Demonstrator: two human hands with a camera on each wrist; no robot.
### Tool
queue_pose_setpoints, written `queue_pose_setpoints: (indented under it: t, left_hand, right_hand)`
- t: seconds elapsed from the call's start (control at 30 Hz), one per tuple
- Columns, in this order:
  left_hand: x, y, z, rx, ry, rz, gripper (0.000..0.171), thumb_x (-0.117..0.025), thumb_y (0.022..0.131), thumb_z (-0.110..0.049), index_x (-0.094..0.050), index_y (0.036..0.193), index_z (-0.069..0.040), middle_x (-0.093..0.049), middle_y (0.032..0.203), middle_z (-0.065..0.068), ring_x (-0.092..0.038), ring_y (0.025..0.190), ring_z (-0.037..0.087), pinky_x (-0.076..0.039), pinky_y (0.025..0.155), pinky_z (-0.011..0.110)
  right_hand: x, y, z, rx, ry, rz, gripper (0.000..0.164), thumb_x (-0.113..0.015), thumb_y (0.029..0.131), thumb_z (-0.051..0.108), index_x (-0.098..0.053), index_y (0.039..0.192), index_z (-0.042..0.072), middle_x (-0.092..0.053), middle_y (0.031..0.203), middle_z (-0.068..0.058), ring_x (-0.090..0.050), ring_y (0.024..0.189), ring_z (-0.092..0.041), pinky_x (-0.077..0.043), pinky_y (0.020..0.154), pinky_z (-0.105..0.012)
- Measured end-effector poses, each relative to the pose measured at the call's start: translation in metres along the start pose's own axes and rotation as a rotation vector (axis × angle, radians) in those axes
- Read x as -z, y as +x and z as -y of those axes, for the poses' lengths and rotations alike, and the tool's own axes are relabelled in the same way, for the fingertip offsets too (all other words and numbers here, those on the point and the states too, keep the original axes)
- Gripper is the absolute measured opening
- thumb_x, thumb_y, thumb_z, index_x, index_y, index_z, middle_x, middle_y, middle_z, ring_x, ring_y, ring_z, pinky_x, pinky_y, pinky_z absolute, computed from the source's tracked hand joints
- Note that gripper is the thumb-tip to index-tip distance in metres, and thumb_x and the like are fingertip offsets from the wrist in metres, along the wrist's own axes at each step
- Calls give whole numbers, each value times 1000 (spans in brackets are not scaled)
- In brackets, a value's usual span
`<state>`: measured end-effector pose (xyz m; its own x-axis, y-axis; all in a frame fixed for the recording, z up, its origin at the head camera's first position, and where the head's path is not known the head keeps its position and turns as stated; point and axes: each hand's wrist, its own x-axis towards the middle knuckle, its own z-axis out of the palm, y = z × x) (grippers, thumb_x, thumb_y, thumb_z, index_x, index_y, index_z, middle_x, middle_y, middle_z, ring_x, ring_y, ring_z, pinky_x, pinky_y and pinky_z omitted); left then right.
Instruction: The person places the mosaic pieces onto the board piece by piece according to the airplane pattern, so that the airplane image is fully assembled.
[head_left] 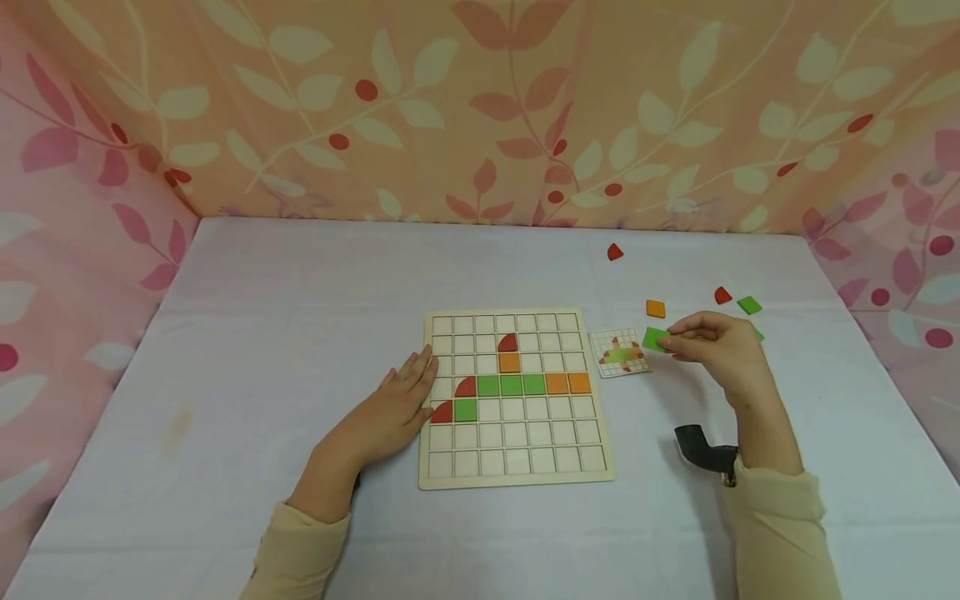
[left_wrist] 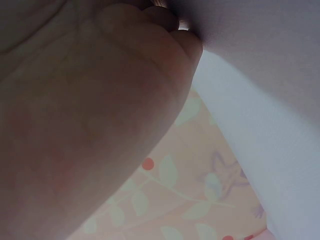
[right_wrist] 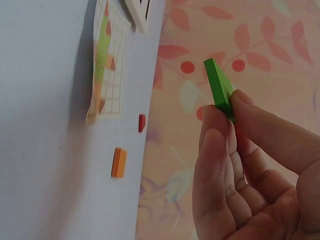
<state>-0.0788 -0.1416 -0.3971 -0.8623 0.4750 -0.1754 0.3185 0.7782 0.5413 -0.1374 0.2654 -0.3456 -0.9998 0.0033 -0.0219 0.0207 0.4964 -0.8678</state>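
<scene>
My right hand (head_left: 712,350) pinches a green square tile (head_left: 655,338) between thumb and fingers, above the table just right of a small pattern card (head_left: 620,353). In the right wrist view the same green tile (right_wrist: 218,87) is seen nearly edge-on at the fingertips. My left hand (head_left: 390,412) lies with fingers extended along the left edge of a wooden grid board (head_left: 517,479). Several tiles sit in its cells: a row of green and orange squares (head_left: 557,383), red quarter-round pieces (head_left: 442,412) and a lone green square (head_left: 465,409). In the left wrist view, the palm (left_wrist: 90,125) hides the board.
Loose on the white table (head_left: 300,283) behind the right hand are an orange square (head_left: 656,309), two red quarter-round pieces (head_left: 722,295) and a green square (head_left: 749,305). Another green piece is partly hidden by that hand. Patterned cloth (head_left: 480,108) surrounds the table's back and sides.
</scene>
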Motion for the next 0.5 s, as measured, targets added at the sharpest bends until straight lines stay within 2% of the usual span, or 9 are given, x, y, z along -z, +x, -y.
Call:
queue_pose_setpoints:
  t: [0.27, 0.5]
  left_hand:
    - [0, 0, 0, 7, 1, 5, 62, -48, 98, -15, -16, 148, 3, -2, 157, 15, -4, 143, 31, -11, 113, 52]
    - [-1, 1, 1, 6, 3, 0, 62, -48, 98, -15, -16, 148, 3, -2, 157, 14, -4, 143, 31, -10, 113, 51]
  right_hand:
    - [-17, -5, 14, 32, -30, 49, 23, -71, 83, 4, -61, 95, -12, -66, 78, 6, -67, 70, -16, -55, 66, -22]
    - [-31, -8, 21, 22, -17, 107, 24, -73, 81, 7, -62, 94, -10, -67, 79, 2, -66, 70, -14, -55, 67, -24]
